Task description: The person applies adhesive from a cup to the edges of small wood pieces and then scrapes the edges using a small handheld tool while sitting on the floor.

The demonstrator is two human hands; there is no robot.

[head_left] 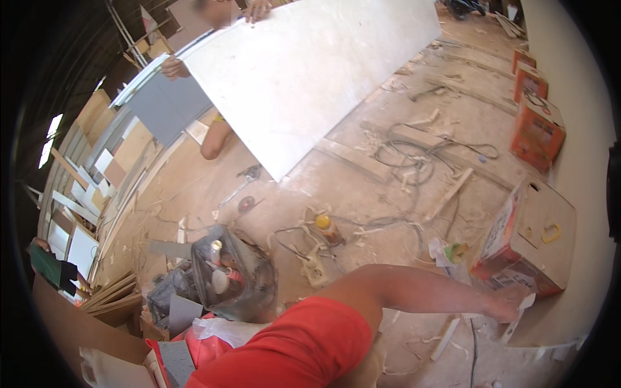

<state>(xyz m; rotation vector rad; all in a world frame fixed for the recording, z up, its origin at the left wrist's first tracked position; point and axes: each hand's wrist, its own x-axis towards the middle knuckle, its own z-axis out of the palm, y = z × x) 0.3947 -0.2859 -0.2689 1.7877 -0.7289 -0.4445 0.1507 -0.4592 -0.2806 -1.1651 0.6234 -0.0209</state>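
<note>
Slanting in another's hands (257, 10), the white board (314, 74) shows ahead; my unseen grip I can't judge.

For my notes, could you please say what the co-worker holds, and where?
The white board: one hand near its left corner, another on its upper edge.

From where I stand, the large white rectangular board (310, 77) hides most of the co-worker (174, 67) behind it, and the top edge crops both. The co-worker's head is blurred. Bright red cloth shorts (278, 346) run off below; the smoky translucent plastic bag (255, 278) obscures its contents.
</note>
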